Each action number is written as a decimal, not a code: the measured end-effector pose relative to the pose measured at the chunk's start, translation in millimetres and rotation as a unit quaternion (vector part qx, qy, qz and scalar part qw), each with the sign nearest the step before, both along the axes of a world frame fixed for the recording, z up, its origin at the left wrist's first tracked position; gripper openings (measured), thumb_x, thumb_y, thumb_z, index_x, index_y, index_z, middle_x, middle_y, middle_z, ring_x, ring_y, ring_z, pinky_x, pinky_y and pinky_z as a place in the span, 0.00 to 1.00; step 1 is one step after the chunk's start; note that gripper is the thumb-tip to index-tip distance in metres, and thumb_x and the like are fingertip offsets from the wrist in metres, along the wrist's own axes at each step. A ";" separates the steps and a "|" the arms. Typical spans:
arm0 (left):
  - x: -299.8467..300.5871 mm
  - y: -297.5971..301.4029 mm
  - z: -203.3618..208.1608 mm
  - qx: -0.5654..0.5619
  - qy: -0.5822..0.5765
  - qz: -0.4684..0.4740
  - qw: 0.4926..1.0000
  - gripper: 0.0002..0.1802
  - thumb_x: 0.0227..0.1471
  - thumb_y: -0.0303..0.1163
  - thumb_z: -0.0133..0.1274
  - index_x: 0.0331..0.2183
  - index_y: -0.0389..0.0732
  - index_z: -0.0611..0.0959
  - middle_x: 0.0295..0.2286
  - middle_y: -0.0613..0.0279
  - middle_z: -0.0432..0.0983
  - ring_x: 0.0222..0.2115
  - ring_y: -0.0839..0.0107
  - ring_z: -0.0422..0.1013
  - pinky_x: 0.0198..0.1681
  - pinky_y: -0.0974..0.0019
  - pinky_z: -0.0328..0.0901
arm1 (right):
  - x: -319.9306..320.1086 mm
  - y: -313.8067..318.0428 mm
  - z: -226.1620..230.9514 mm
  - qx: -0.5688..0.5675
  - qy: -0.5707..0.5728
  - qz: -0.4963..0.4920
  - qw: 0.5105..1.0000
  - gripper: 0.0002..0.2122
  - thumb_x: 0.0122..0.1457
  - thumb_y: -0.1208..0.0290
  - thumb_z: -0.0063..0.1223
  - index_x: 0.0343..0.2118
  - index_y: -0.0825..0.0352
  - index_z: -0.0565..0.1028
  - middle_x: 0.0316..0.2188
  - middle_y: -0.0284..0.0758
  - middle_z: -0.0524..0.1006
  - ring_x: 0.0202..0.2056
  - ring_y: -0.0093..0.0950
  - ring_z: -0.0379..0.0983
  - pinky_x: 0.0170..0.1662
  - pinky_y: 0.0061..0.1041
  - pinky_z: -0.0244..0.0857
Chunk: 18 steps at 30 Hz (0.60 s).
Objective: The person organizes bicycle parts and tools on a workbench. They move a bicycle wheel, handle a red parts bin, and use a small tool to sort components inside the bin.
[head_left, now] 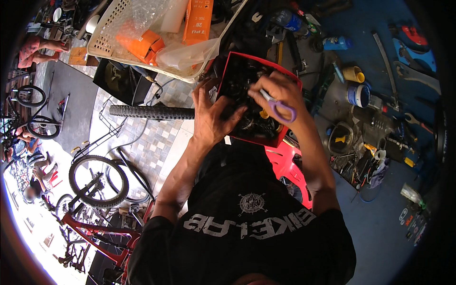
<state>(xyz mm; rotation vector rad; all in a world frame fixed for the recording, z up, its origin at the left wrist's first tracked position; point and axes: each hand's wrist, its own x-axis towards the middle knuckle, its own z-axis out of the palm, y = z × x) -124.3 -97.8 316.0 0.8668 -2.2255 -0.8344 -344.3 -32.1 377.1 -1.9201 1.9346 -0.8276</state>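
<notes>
A red open box (229, 64) filled with a jumble of small dark parts (247, 78) sits in front of me. My left hand (212, 114) grips its left side, the thumb over the parts inside and the other fingers along the wall. My right hand (280, 92) is over the right half of the box, fingers bent down toward the contents. Purple-handled scissors (283, 110) are held in it, their handle loops lying against the palm side. A small yellow piece (264, 114) shows among the dark parts below that hand. The right fingertips are partly hidden.
A cream plastic basket (102, 40) with orange boxes (197, 23) and clear plastic bags stands beyond the red box. A knobby tyre (152, 112) reaches in from the left. Tools, bottles and a blue-white tub (357, 95) crowd the right. Bicycles and people are at far left.
</notes>
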 end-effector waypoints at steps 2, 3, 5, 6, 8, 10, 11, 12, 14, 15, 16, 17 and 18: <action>-0.2 -0.2 -0.1 0.002 0.002 0.001 1.000 0.19 0.49 0.43 0.78 0.36 0.41 0.90 0.61 0.43 0.68 0.65 0.38 0.59 0.66 0.38 0.61 | 0.9 4.4 6.0 0.024 -0.015 -0.006 1.000 0.09 0.59 0.73 0.74 0.37 0.65 0.82 0.33 0.38 0.85 0.36 0.39 0.83 0.38 0.36 0.75; 0.1 0.2 -0.2 0.002 0.002 0.002 1.000 0.19 0.49 0.43 0.77 0.36 0.41 0.90 0.61 0.43 0.68 0.65 0.38 0.60 0.66 0.38 0.61 | -3.4 5.8 10.3 0.022 -0.050 -0.016 0.998 0.09 0.59 0.73 0.74 0.38 0.65 0.82 0.34 0.38 0.85 0.36 0.39 0.83 0.38 0.35 0.75; 0.7 1.1 -0.2 0.004 0.001 0.005 1.000 0.18 0.49 0.42 0.77 0.35 0.41 0.90 0.61 0.44 0.68 0.65 0.38 0.60 0.66 0.38 0.61 | -8.8 3.6 13.4 -0.020 -0.065 -0.047 0.997 0.09 0.59 0.73 0.74 0.39 0.65 0.82 0.35 0.38 0.86 0.37 0.39 0.84 0.38 0.35 0.75; 0.5 1.1 -0.5 0.005 0.001 0.005 1.000 0.18 0.49 0.42 0.77 0.35 0.41 0.89 0.61 0.44 0.68 0.65 0.38 0.60 0.66 0.38 0.61 | -9.8 0.3 12.0 -0.029 -0.028 -0.075 0.996 0.09 0.59 0.75 0.74 0.39 0.64 0.82 0.35 0.39 0.85 0.36 0.40 0.83 0.38 0.35 0.75; 0.2 1.7 -0.8 0.010 0.001 0.005 1.000 0.18 0.49 0.42 0.77 0.35 0.41 0.90 0.61 0.43 0.68 0.64 0.39 0.61 0.67 0.38 0.60 | -7.9 -13.3 -0.4 -0.076 0.021 -0.084 0.993 0.09 0.59 0.73 0.74 0.39 0.64 0.82 0.35 0.39 0.85 0.37 0.40 0.83 0.39 0.36 0.75; 0.0 1.5 -1.0 0.015 0.000 0.007 1.000 0.17 0.50 0.41 0.77 0.35 0.42 0.90 0.62 0.42 0.69 0.64 0.41 0.63 0.67 0.40 0.58 | 1.6 -23.9 -16.6 -0.037 0.029 -0.050 0.998 0.10 0.60 0.71 0.74 0.40 0.64 0.81 0.34 0.38 0.84 0.38 0.40 0.83 0.39 0.37 0.76; -0.3 1.0 -1.3 0.010 0.002 0.007 1.000 0.16 0.50 0.41 0.77 0.35 0.42 0.90 0.62 0.42 0.69 0.63 0.41 0.63 0.67 0.40 0.58 | 6.6 -28.3 -24.4 0.005 0.048 -0.032 0.998 0.11 0.59 0.69 0.75 0.40 0.64 0.81 0.34 0.38 0.84 0.38 0.39 0.82 0.39 0.37 0.76; -0.4 0.9 -1.5 0.005 0.005 0.008 1.000 0.16 0.50 0.40 0.77 0.35 0.42 0.90 0.62 0.42 0.70 0.63 0.41 0.63 0.67 0.40 0.59 | 10.1 -24.7 -27.7 0.046 0.045 -0.027 0.998 0.10 0.63 0.67 0.70 0.41 0.62 0.79 0.32 0.36 0.83 0.40 0.39 0.81 0.40 0.39 0.77; 0.3 1.6 -2.3 0.007 0.007 0.015 1.000 0.15 0.50 0.38 0.76 0.35 0.41 0.90 0.61 0.43 0.69 0.63 0.41 0.63 0.66 0.40 0.60 | 9.4 -18.4 -29.6 -0.023 0.019 -0.001 1.000 0.10 0.62 0.66 0.71 0.40 0.61 0.79 0.30 0.35 0.83 0.40 0.37 0.81 0.40 0.38 0.77; 0.1 2.7 -2.9 0.014 0.007 0.018 1.000 0.15 0.50 0.38 0.76 0.35 0.41 0.89 0.61 0.43 0.69 0.63 0.40 0.62 0.66 0.39 0.61 | 9.5 -12.9 -27.5 -0.017 0.017 0.005 1.000 0.10 0.61 0.66 0.72 0.39 0.61 0.80 0.30 0.34 0.83 0.39 0.36 0.81 0.40 0.38 0.77; -0.5 3.2 -4.0 0.020 0.009 0.020 1.000 0.15 0.50 0.37 0.76 0.35 0.40 0.89 0.60 0.43 0.69 0.64 0.39 0.61 0.66 0.38 0.61 | 8.7 -7.0 -23.1 -0.011 0.014 0.005 1.000 0.10 0.60 0.66 0.73 0.38 0.61 0.81 0.30 0.33 0.83 0.39 0.36 0.81 0.40 0.37 0.77; -0.7 3.7 -5.0 0.023 0.011 0.024 0.999 0.14 0.50 0.36 0.75 0.35 0.41 0.89 0.60 0.43 0.69 0.62 0.40 0.63 0.65 0.39 0.61 | 8.1 -1.7 -17.6 -0.006 0.011 0.005 1.000 0.10 0.59 0.66 0.74 0.38 0.61 0.81 0.29 0.33 0.82 0.38 0.35 0.80 0.40 0.37 0.77; -0.9 4.1 -5.9 0.026 0.013 0.028 0.999 0.13 0.50 0.35 0.74 0.36 0.41 0.89 0.60 0.43 0.70 0.61 0.41 0.64 0.65 0.40 0.61 | 6.9 2.0 -11.3 -0.002 0.004 0.019 1.000 0.10 0.59 0.66 0.74 0.37 0.61 0.82 0.29 0.32 0.82 0.38 0.34 0.80 0.40 0.36 0.77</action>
